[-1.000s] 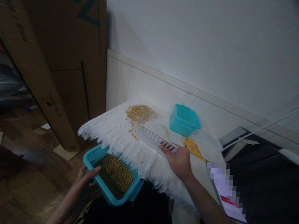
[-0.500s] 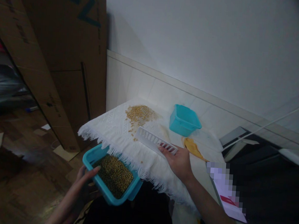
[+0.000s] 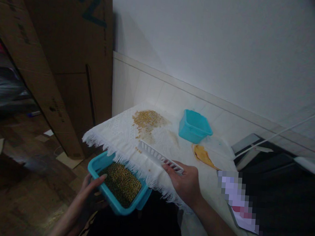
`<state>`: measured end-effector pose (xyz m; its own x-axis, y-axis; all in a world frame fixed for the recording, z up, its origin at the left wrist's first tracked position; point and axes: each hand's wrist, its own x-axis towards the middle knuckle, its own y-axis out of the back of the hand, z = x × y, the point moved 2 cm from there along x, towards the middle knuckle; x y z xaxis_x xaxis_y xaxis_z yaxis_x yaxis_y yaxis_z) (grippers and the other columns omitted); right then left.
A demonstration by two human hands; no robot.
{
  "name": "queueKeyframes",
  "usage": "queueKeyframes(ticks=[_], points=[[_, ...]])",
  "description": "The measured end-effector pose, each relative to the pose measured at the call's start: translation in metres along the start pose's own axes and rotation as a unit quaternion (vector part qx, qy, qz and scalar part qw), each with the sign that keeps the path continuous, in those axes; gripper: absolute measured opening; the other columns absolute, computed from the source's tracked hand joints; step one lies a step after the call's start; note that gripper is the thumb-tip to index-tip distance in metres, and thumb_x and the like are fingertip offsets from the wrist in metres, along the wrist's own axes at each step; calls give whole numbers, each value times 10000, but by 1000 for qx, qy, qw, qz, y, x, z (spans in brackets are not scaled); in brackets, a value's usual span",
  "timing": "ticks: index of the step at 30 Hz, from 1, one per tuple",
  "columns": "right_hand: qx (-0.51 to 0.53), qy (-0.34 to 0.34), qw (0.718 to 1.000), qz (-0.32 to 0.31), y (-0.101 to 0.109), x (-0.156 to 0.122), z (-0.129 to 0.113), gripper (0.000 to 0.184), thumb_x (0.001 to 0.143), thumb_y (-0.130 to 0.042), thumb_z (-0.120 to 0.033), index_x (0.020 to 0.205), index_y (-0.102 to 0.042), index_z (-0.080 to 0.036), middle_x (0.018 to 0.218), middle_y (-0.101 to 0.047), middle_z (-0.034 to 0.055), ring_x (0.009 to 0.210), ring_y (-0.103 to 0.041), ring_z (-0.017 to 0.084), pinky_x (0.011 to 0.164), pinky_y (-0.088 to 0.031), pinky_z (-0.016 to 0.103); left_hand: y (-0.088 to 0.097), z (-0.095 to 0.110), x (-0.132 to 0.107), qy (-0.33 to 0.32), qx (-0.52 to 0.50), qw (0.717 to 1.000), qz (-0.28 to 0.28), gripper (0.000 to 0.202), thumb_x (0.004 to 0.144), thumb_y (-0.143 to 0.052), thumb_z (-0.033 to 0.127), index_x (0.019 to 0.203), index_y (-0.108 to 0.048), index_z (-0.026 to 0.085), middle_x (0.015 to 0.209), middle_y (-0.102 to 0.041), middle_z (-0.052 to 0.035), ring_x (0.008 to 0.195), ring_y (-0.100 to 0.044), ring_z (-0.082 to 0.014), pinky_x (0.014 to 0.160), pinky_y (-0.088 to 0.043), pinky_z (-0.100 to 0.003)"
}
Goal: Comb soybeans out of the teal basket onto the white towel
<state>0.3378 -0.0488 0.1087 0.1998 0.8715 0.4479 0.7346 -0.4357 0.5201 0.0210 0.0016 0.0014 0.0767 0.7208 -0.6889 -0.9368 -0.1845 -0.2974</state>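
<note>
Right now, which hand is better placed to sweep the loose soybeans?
Probably the right hand: it holds the white slotted strip beside a few loose soybeans. The left hand grips the turquoise tub below the edge of the fringed cloth.

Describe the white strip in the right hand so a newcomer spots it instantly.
Find the fringed white cloth. Near its front edge, the right hand holds a long white strip; its row of slots sets it apart from the equally white cloth.

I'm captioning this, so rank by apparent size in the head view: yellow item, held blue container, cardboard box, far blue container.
1. Cardboard box
2. Held blue container
3. Far blue container
4. Yellow item
The held one is nearer; which blue container is truly larger is unsure.
</note>
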Motion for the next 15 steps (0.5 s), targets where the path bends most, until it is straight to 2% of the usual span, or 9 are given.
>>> queueKeyframes(ticks=[3, 5, 8, 10, 13, 15], points=[[5, 31, 999, -20, -7, -13, -18, 258, 1057, -777, -409, 982, -988, -281, 869, -930, 63, 705, -897, 285, 687, -727, 326, -1, 1, -5, 0, -16, 1000, -9, 1192, 664, -1147, 301, 1675, -523, 398, 1197, -853, -103, 994, -913, -384, 865, -759, -535], [8, 36, 998, -47, -12, -22, -26, 304, 1096, -744, -427, 953, -980, -298, 866, -928, 52, 701, -893, 264, 672, -720, 304, -1, 0, -5, -9, -17, 1000, -5, 1097, 715, -1119, 331, 1649, -545, 392, 1220, -843, -98, 976, -910, -363, 861, -759, -517], [8, 29, 997, -73, -19, -30, -30, 409, 1136, -699, -443, 838, -942, -303, 715, -863, 20, 594, -833, 220, 582, -668, 264, 1, -3, 0, -21, -1, 1000, 5, 921, 840, -1036, 363, 1621, -548, 373, 1263, -821, -103, 893, -889, -310, 845, -764, -507], [-3, 31, 999, -43, -22, -25, -28, 373, 1119, -711, -410, 851, -938, -283, 683, -845, 20, 567, -816, 224, 571, -657, 273, 2, -4, 3, -21, 7, 1000, 2, 880, 879, -1004, 367, 1623, -533, 369, 1241, -817, -99, 863, -877, -299, 839, -767, -516], [-27, 40, 998, 37, -27, -3, -19, 299, 1073, -738, -369, 902, -945, -239, 763, -890, 70, 634, -860, 275, 615, -673, 310, 4, -3, 7, -16, 9, 1000, -4, 965, 810, -1054, 352, 1623, -534, 366, 1213, -807, -102, 916, -882, -333, 842, -768, -532], [-43, 41, 996, 64, -30, 14, -11, 319, 1065, -733, -388, 880, -938, -229, 772, -896, 94, 651, -869, 296, 615, -667, 319, 4, -2, 7, -12, 12, 1000, -2, 1001, 773, -1079, 344, 1613, -535, 364, 1246, -792, -114, 943, -880, -342, 844, -770, -534]])
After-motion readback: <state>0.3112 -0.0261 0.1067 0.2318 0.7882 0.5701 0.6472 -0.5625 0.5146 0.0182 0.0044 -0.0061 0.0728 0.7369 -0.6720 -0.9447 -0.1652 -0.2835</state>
